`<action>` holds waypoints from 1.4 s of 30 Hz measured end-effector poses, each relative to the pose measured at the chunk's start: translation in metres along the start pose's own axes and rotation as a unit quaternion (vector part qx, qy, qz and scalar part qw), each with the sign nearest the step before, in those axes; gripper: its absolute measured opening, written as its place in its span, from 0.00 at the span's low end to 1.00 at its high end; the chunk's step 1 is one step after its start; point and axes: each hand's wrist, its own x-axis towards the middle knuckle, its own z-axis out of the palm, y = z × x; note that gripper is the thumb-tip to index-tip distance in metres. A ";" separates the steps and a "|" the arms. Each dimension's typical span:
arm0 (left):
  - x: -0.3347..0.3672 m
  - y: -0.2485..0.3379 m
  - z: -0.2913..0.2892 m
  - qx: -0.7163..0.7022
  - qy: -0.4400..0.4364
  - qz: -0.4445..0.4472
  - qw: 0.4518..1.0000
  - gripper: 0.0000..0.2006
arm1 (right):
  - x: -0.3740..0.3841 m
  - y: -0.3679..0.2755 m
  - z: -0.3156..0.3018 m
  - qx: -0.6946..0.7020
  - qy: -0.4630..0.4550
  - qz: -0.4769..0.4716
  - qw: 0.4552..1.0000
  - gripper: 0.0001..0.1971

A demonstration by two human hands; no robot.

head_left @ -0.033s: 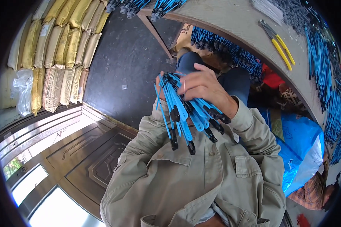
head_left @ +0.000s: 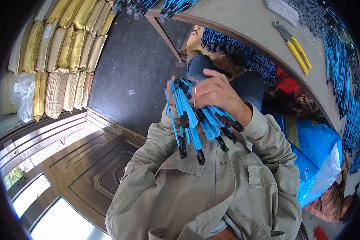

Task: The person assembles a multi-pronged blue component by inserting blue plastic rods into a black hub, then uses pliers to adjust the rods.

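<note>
In front of my chest is a bundle of slim blue plastic stakes (head_left: 193, 116) with black end pieces, fanned out toward me. My left hand (head_left: 169, 86) is wrapped round its far end from the left. Most of that hand is hidden behind the stakes. Over the bundle's right side lies my right hand (head_left: 218, 94), with fingers curled and thumb side raised. A thin pale loop, like a rubber band (head_left: 195, 96), runs from the right fingers along the bundle. Where it goes round the stakes is hard to make out.
A workbench (head_left: 236, 20) curves round the far and right side, bearing yellow-handled pliers (head_left: 294, 48) and heaps of blue stakes (head_left: 340, 80). More lie beneath it. A blue plastic bag (head_left: 318, 156) is at my right. Stacked sacks (head_left: 68, 52) and a panelled door (head_left: 104, 168) are at left.
The bundle has tilted very slightly, its near ends shifting a little to the left. My right fingers have moved slightly against it, and the thin loop has shifted with them.
</note>
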 end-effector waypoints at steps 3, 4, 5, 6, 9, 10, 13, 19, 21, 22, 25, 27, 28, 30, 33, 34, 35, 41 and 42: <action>0.016 -0.001 -0.023 -0.085 -0.171 -0.064 0.980 0.29 | 0.000 -0.006 -0.005 0.088 -0.018 0.004 0.996 0.15; 0.023 -0.002 -0.038 -0.127 -0.255 -0.094 0.954 0.31 | 0.001 -0.008 -0.006 0.093 0.007 0.017 0.996 0.16; 0.030 -0.004 -0.064 -0.127 -0.256 -0.092 0.954 0.31 | 0.001 -0.010 -0.007 0.098 0.031 0.029 0.994 0.17; 0.038 -0.003 -0.102 -0.061 -0.162 -0.063 0.983 0.33 | 0.002 -0.013 -0.008 0.103 0.056 0.041 0.992 0.18; 0.031 0.014 -0.154 0.105 0.094 0.043 0.989 0.39 | 0.000 -0.022 -0.006 0.114 0.072 0.102 0.986 0.20; 0.019 0.021 -0.143 0.137 0.154 0.091 0.974 0.40 | -0.001 -0.022 -0.006 0.118 0.083 0.133 0.981 0.22; 0.012 0.028 -0.083 0.187 0.029 0.177 0.966 0.39 | -0.009 -0.016 0.009 0.172 0.090 0.210 0.958 0.26; 0.002 0.026 0.007 0.395 -0.162 0.208 0.880 0.37 | -0.006 -0.004 0.007 0.131 0.064 0.218 0.965 0.30; 0.003 0.022 0.015 0.413 -0.215 0.185 0.865 0.36 | -0.011 -0.002 -0.002 0.226 0.065 0.209 0.949 0.30; -0.001 0.014 0.021 0.419 -0.212 0.220 0.855 0.36 | -0.014 -0.001 -0.004 0.272 0.066 0.204 0.938 0.30; -0.002 -0.004 0.033 0.431 -0.205 0.284 0.832 0.36 | -0.016 0.002 -0.008 0.300 0.087 0.244 0.918 0.28; 0.004 -0.011 0.031 0.440 -0.182 0.347 0.808 0.35 | -0.017 0.002 -0.010 0.317 0.094 0.261 0.907 0.27; 0.006 -0.013 0.030 0.444 -0.169 0.379 0.795 0.35 | -0.016 0.001 -0.012 0.323 0.077 0.274 0.903 0.28; 0.010 -0.005 0.025 0.430 -0.183 0.310 0.828 0.35 | -0.015 -0.003 -0.018 0.336 0.042 0.298 0.893 0.29; 0.009 0.009 0.024 0.398 -0.207 0.169 0.878 0.35 | -0.016 0.007 -0.036 0.387 -0.037 0.265 0.882 0.23; 0.007 0.011 0.024 0.395 -0.235 0.137 0.877 0.34 | -0.016 0.009 -0.039 0.410 -0.077 0.248 0.875 0.20; 0.005 0.013 0.025 0.391 -0.263 0.106 0.876 0.34 | -0.016 0.007 -0.037 0.411 -0.075 0.248 0.874 0.20; -0.004 0.009 0.037 0.392 -0.247 0.061 0.884 0.32 | -0.027 -0.006 -0.009 0.349 0.075 0.243 0.902 0.14; -0.006 0.005 0.038 0.385 -0.242 0.085 0.887 0.31 | -0.027 -0.007 -0.004 0.312 0.109 0.217 0.919 0.13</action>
